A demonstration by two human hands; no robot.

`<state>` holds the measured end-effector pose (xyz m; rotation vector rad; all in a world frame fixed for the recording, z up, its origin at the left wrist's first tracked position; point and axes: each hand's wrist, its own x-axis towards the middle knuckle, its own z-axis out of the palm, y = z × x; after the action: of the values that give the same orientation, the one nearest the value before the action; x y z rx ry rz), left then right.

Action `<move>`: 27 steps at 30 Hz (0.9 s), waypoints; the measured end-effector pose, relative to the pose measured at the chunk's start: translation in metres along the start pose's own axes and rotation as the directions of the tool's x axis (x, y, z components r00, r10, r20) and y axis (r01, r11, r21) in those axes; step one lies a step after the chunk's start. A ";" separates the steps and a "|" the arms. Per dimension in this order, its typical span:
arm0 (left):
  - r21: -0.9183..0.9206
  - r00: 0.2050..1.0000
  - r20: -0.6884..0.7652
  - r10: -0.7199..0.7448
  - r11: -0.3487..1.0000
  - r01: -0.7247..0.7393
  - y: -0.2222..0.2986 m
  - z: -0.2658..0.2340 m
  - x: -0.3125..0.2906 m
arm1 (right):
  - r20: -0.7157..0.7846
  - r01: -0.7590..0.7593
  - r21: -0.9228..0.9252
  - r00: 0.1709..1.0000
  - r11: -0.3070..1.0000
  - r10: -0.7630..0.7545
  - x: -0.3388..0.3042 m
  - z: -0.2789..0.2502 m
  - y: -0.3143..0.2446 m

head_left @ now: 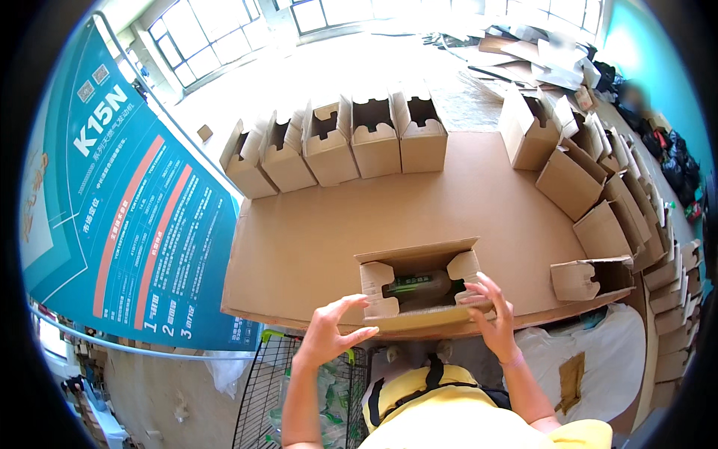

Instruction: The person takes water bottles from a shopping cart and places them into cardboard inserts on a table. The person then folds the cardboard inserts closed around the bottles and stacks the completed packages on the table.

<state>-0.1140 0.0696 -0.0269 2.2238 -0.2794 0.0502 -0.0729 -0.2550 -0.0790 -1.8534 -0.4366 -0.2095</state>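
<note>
An open cardboard box [419, 258] stands at the near edge of the cardboard-covered table, its top flaps raised. Inside it lies what looks like a bottle with a green label [419, 285], partly hidden by the box's end flaps. My left hand [329, 329] is at the box's left end, thumb and fingers apart, gripping nothing. At the opposite end my right hand [493, 314] has its fingers spread, the fingertips at the right flap and front wall; whether they touch the cardboard I cannot tell.
Several open boxes [329, 150] stand in a row along the table's far left edge. More boxes [572, 176] crowd the right side. A blue-green banner [142, 209] rises at left. Below the table are a wire cart [262, 382] with clear bottles and a white sack [598, 359].
</note>
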 end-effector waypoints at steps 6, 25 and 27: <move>-0.013 0.884 -0.454 0.107 0.992 -0.127 -0.019 0.002 0.052 | -0.244 -0.063 -0.231 0.970 0.971 0.005 0.020 0.032 0.024; 0.380 0.813 0.450 0.369 0.745 -0.548 -0.041 0.038 0.032 | -0.598 -0.244 0.088 0.762 0.966 0.247 0.054 0.054 0.075; 0.457 0.855 0.347 0.384 0.727 -0.512 -0.044 0.062 0.023 | -0.527 -0.275 0.165 0.787 0.947 0.320 0.075 0.047 0.092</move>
<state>-0.0860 0.0430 -0.0966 2.6646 -1.0578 0.1527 0.0291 -0.2211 -0.1482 -1.6596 0.2496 -0.4846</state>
